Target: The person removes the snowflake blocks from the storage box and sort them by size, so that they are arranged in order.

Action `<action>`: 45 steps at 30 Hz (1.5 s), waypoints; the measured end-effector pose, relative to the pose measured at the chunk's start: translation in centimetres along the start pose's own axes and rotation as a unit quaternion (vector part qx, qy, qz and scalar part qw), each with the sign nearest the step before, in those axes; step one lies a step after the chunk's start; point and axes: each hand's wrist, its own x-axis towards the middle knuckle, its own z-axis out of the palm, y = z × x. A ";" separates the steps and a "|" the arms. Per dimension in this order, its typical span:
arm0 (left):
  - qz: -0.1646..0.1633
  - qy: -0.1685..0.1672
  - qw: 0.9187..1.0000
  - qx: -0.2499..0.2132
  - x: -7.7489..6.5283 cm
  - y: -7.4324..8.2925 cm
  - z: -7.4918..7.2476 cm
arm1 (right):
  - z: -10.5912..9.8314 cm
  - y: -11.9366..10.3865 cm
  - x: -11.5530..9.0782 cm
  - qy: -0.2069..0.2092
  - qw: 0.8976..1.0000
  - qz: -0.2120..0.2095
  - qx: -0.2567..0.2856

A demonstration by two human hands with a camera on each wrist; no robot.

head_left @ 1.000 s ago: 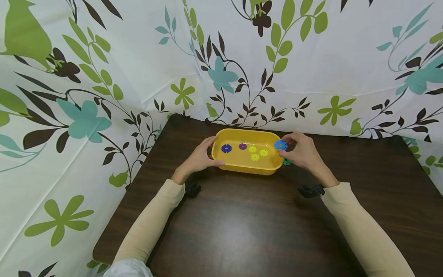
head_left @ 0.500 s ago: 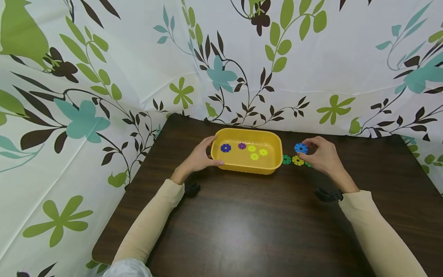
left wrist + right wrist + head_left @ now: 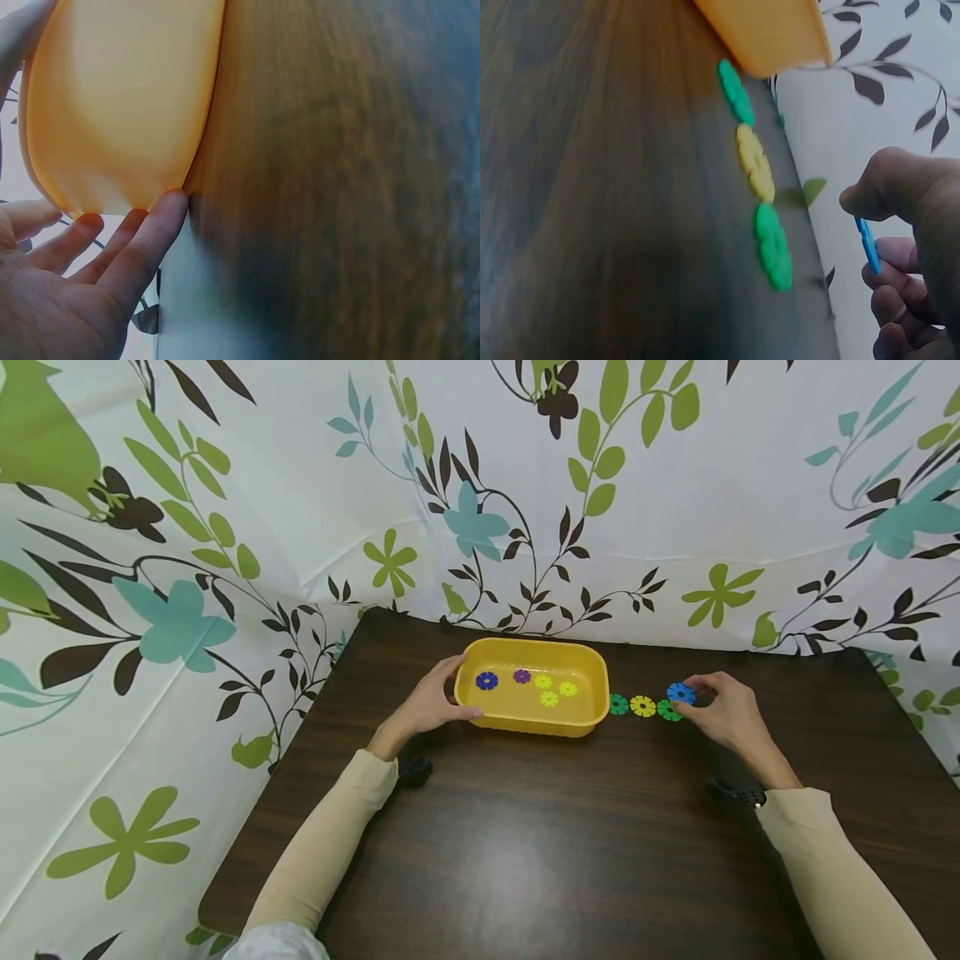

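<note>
A yellow plastic tub [image 3: 540, 727] stands on the table, my left hand [image 3: 427, 700] holding its left end. In the left wrist view, the fingertips [image 3: 174, 201] of that hand touch the tub's end wall. Between thumb and fingers, my right hand [image 3: 726, 714] pinches a blue notched disc [image 3: 681, 693], raised near the right end of a row on the table. That row runs from the tub's right end: a green disc [image 3: 618, 704], a yellow disc [image 3: 642, 707], another green disc [image 3: 666, 711]. The right wrist view shows the blue disc [image 3: 868, 251] edge-on, apart from the row.
Inside the tub lie a dark blue disc [image 3: 487, 681], a purple disc [image 3: 522, 677] and several light yellow discs [image 3: 567, 690]. Behind the dark wooden table [image 3: 510, 835] hangs a leaf-patterned cloth [image 3: 300, 510]. Each wrist wears a black band [image 3: 738, 793].
My right hand has carried the blue disc rightward from the tub's right rim, past the green and yellow discs, to the row's right end. The left hand stays on the tub.
</note>
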 end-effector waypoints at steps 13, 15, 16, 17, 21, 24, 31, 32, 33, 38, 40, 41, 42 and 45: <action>-0.004 0.000 1.000 -0.002 -0.1 0.1 0.0 | -0.2 3.2 -0.9 -0.029 0.998 0.048 -0.017; -0.002 0.000 1.000 -0.005 -0.1 0.1 0.0 | -0.3 3.4 -1.0 -0.033 0.998 0.051 -0.019; -0.001 0.000 1.000 -0.006 -0.1 0.1 0.0 | -0.3 3.5 -1.0 -0.035 0.998 0.052 -0.019; 0.000 0.001 1.000 -0.007 -0.1 0.0 0.1 | -0.3 3.6 -1.1 -0.036 0.998 0.053 -0.020; 0.005 0.001 1.000 -0.008 0.0 -0.1 0.1 | -0.3 3.8 -1.2 -0.038 0.997 0.055 -0.024; 0.007 0.000 1.000 -0.009 0.0 -0.1 0.1 | -0.2 3.9 -1.2 -0.041 0.997 0.059 -0.024; 0.007 0.001 1.000 -0.010 0.0 -0.2 0.2 | -0.5 3.8 -0.9 -0.072 0.994 0.078 -0.014; 0.006 0.001 1.000 -0.011 0.0 -0.2 0.2 | -0.6 3.7 -0.7 -0.076 0.994 0.082 -0.012; 0.006 0.001 1.000 -0.012 0.0 -0.2 0.1 | -0.7 3.7 -0.6 -0.079 0.993 0.086 -0.009; 0.007 0.002 1.000 -0.012 0.0 -0.3 0.1 | -1.0 3.4 -0.3 -0.088 0.990 0.109 0.012; 0.008 0.002 1.000 -0.012 0.0 -0.3 0.2 | -1.1 3.4 -0.2 -0.089 0.989 0.118 0.017; 0.009 0.001 1.000 -0.013 0.0 -0.3 0.2 | -1.1 3.3 -0.3 -0.090 0.988 0.122 0.018; 0.009 0.001 1.000 -0.014 0.0 -0.3 0.2 | -1.2 3.3 -0.3 -0.091 0.988 0.125 0.018; 0.010 0.000 1.000 -0.015 0.0 -0.3 0.2 | -1.3 3.3 -0.4 -0.096 0.986 0.137 0.022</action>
